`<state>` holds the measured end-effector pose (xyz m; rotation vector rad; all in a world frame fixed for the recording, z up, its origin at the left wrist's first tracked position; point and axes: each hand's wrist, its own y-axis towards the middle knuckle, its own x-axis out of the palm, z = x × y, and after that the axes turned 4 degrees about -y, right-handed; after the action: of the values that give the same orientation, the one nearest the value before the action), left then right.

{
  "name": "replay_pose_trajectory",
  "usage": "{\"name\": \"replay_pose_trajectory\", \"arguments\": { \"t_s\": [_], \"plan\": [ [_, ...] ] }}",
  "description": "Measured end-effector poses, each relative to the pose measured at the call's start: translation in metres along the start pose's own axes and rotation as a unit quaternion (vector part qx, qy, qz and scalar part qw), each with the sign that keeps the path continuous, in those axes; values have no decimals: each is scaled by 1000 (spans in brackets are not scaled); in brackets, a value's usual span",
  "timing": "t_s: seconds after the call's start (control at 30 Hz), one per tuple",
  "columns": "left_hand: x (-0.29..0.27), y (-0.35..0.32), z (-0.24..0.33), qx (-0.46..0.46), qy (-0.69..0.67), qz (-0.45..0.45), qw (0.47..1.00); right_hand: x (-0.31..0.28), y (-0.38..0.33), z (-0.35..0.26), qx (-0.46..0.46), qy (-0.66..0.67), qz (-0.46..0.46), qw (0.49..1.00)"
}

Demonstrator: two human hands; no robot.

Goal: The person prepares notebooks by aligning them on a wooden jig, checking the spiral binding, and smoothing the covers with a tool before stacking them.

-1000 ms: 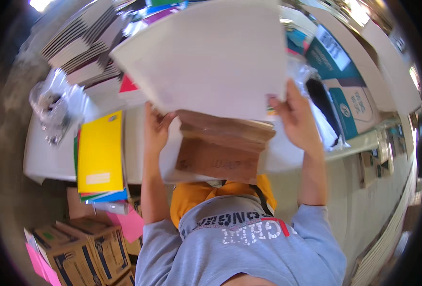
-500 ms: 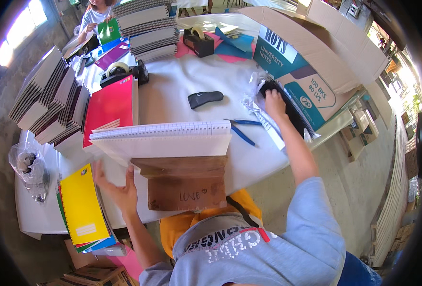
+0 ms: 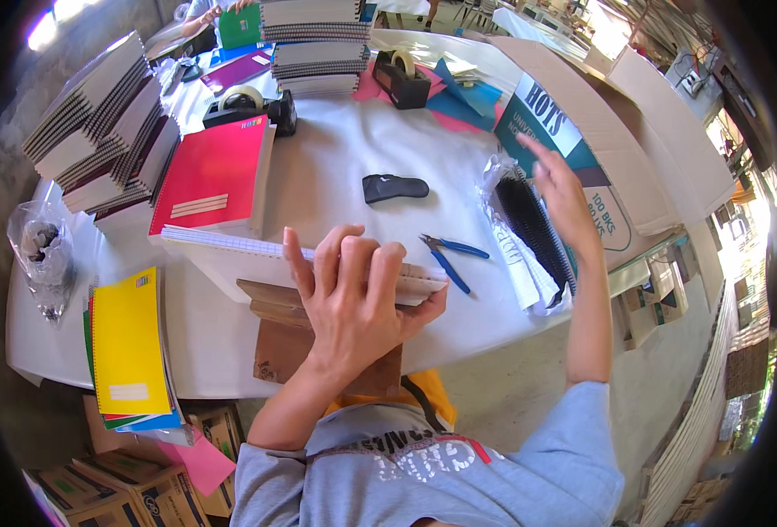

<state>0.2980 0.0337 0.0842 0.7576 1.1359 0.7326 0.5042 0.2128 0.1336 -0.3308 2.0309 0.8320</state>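
My left hand (image 3: 353,294) is closed over the top edge of a stack of white punched paper (image 3: 221,263), its thumb at the right end. The stack stands on edge against a brown stand (image 3: 353,356) at the table's near side. My right hand (image 3: 566,198) is raised with fingers stretched out, and I see nothing in it. Just beside and below it lies a bundle of black spiral binding coils (image 3: 529,224) in a torn plastic wrap (image 3: 504,237). Blue-handled cutting pliers (image 3: 454,255) lie between the paper and the coils. Beyond them rests a small black object (image 3: 394,187).
Red notebooks (image 3: 217,171) and leaning piles of bound pads (image 3: 98,123) stand left. A yellow notebook (image 3: 126,342) tops a pile near a plastic bag (image 3: 39,255). Tape dispensers (image 3: 401,81) sit farther back. A large carton (image 3: 612,140) edges the right. Another person's hand (image 3: 204,19) shows far left.
My left hand has moved from the left of the paper stack onto its top edge. My right hand has lifted off the black coils with its fingers stretched. The view has shifted slightly.
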Motion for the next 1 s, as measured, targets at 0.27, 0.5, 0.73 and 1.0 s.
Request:
{"name": "replay_pose_trajectory", "arguments": {
  "t_s": [0.27,0.5,0.73,1.0],
  "plan": [
    [-5,2,-4,16,3,-13,1000,11,-50,-75,-161,169,-22,972],
    [-3,7,-8,28,-62,-21,997,20,-42,-78,-123,206,-24,971],
    [-4,5,-9,33,-55,-22,998,28,-43,-69,-75,354,-105,926],
    [-8,8,-11,38,-44,-39,998,21,-31,-63,-173,336,-206,903]
  ]
}}
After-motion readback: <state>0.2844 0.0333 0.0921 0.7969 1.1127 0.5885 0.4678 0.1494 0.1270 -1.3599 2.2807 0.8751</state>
